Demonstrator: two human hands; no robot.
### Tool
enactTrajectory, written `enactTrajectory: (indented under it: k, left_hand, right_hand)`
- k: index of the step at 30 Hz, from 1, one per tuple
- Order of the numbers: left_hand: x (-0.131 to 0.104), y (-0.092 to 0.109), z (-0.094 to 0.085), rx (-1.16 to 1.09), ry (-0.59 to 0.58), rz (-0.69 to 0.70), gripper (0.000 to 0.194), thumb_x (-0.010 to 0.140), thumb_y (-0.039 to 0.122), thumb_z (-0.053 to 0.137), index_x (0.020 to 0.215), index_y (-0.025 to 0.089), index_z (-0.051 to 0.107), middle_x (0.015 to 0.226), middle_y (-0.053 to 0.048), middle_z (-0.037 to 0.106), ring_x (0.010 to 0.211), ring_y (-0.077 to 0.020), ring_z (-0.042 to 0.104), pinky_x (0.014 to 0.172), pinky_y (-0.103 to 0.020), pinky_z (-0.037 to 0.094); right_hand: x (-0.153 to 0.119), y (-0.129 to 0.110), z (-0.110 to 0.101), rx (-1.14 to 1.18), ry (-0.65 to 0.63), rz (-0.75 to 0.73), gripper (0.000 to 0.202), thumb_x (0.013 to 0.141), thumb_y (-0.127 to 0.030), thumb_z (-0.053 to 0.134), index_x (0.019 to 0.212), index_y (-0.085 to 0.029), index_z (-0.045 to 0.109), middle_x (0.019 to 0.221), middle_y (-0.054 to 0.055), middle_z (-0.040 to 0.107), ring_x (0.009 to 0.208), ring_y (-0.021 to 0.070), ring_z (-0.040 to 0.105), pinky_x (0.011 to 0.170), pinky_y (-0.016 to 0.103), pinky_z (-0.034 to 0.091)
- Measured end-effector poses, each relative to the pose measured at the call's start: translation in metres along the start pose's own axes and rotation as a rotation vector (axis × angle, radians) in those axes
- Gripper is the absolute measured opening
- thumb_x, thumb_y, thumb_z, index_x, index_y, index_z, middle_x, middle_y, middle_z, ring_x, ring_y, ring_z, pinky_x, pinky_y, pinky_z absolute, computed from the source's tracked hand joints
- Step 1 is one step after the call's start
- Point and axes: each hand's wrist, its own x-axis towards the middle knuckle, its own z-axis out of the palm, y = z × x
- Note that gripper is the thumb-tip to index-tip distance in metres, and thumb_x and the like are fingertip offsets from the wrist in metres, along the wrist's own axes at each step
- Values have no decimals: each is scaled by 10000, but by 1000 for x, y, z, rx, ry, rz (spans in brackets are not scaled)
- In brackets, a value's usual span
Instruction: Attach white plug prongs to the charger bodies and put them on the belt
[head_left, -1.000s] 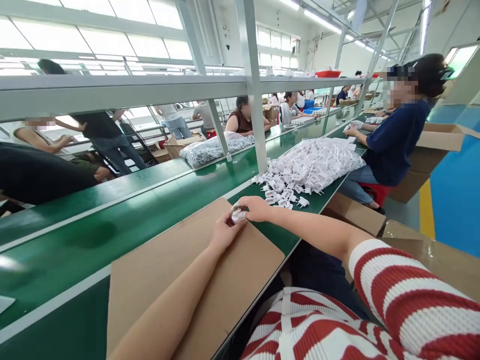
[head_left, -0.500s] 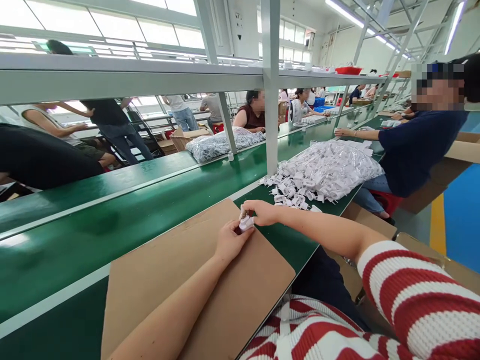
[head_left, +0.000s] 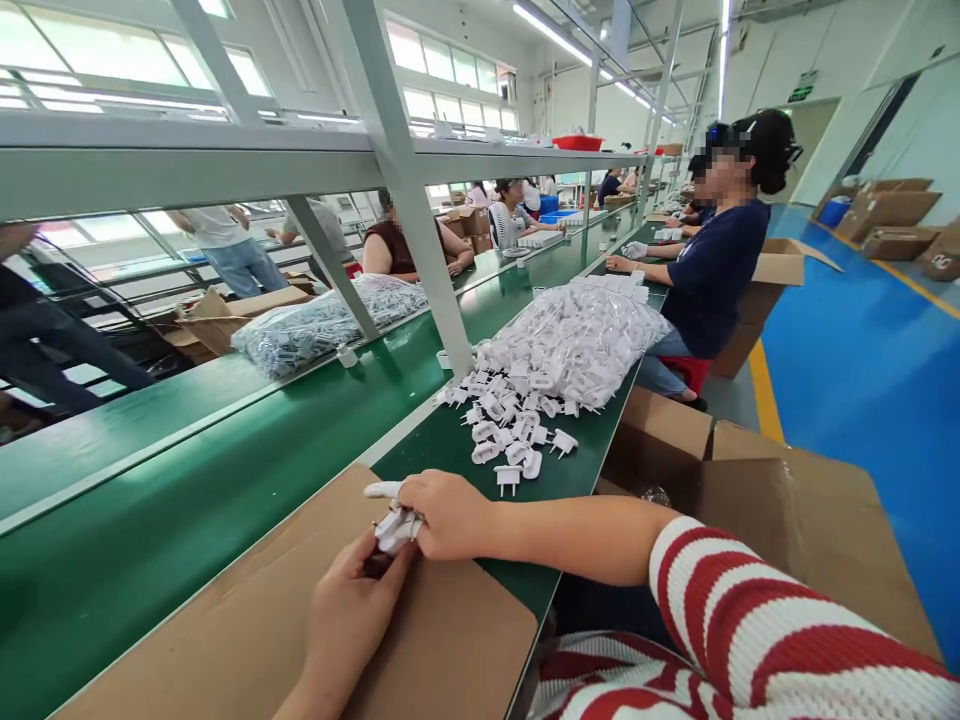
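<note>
Over the cardboard sheet (head_left: 247, 610), my left hand (head_left: 352, 600) pinches a small white plastic part (head_left: 396, 528) between thumb and fingers. My right hand (head_left: 446, 515) meets it from the right, its fingers closed at the same white part. A white covering shows on the index fingertip of my right hand. Small metal bits show beside the part, too small to make out. Beyond my hands, loose white plug pieces (head_left: 517, 440) lie on the green table, spilling from a large clear bag of white plugs (head_left: 577, 340).
A slanted metal post (head_left: 420, 230) rises left of the plug pile, under a long shelf (head_left: 187, 165). Across the belt (head_left: 225, 470) lies another filled bag (head_left: 322, 325). A co-worker in dark blue (head_left: 716, 260) sits at right. Open cardboard boxes (head_left: 817, 520) stand beside the table.
The view has swung right, so the bench and pile appear farther left. Both hands remain together at the white part, now lower left in view. The white covering on my right index finger has become visible.
</note>
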Motion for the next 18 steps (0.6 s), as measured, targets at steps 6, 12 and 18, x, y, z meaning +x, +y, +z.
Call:
enactTrajectory:
  k: [6,12,18]
  left_hand:
    - [3,5,-1,-122,65,-105,520,774,712,707,887,205,742,768,-49,720,727,-269,643,631,-326,466]
    - [3,13,4,-541,212,-138,610,713,678,820,1024,154,791,972,-86,785,871,-266,681,779,-337,523]
    - [2,14,10,-792,128,-115,676,695,662,884,1158,177,797,1102,-94,802,981,-279,708,910,-374,557]
  right_hand:
    - [-8,-3,-19,214,28,83,539,918,-190,641,1451,-186,558,1431,150,671,1224,270,696,1059,396,554]
    - [-62,24,-77,39,312,64,552,1018,-334,627,1559,-322,519,1517,104,629,1431,287,571,1232,523,442]
    - [-140,99,-115,-459,298,267,766,985,-584,633,1613,-187,450,1600,243,497,1506,446,441,1221,732,336]
